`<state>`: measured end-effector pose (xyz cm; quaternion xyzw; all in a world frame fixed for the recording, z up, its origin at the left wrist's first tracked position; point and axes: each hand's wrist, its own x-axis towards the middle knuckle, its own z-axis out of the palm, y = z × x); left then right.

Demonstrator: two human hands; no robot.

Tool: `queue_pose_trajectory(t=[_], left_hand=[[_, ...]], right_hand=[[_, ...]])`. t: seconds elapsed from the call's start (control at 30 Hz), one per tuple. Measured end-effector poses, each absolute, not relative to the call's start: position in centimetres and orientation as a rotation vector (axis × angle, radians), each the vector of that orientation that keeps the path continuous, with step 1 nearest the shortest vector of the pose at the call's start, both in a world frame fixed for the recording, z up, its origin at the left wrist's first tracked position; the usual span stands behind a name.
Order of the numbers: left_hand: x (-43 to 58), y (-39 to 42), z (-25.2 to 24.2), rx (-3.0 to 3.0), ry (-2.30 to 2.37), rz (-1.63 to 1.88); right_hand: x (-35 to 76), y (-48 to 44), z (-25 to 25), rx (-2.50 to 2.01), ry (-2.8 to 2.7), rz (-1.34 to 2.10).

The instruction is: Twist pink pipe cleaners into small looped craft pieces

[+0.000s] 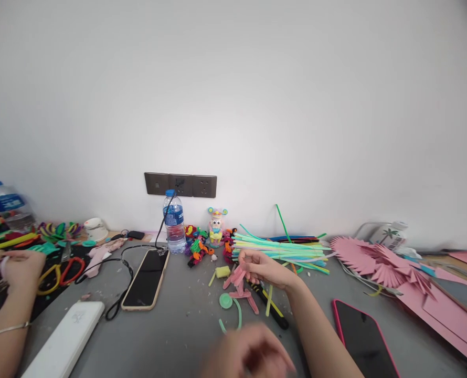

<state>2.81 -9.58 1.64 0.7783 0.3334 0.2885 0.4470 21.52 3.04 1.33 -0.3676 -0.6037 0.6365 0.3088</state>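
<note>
My right hand reaches in from the lower right, its fingers pinched on a pink pipe cleaner piece. Below it, more pink pipe cleaner pieces lie on the grey table. My left hand is at the bottom centre, smeared by motion; whether it holds anything cannot be made out. Between the hands lie a green coiled disc and a curved green stem. A black-and-yellow tool rests beside the pink pieces, partly behind my right hand. A small yellow roll sits to the left.
A bundle of pipe cleaners, a small figure and a water bottle stand along the wall. Phones, a white power bank and folded pink paper flank the middle. At far left, another person's hands work near scissors.
</note>
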Motion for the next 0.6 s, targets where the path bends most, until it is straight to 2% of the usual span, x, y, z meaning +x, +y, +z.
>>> queue_pose_trajectory(t=[0.2, 0.37, 0.6], left_hand=[[-1.9, 0.7, 3.2, 1.713, 1.276, 1.225], [-3.8, 5.3, 0.6, 1.861, 1.546, 1.277], [-2.9, 4.7, -0.7, 2.040, 1.346, 1.102]], right_hand=[[21.1, 2.9, 1.5, -1.008, -1.757, 1.662], [21.8, 3.5, 0.9, -1.143, -1.728, 1.543], [21.9, 4.8, 0.3, -1.153, -1.470, 1.186]])
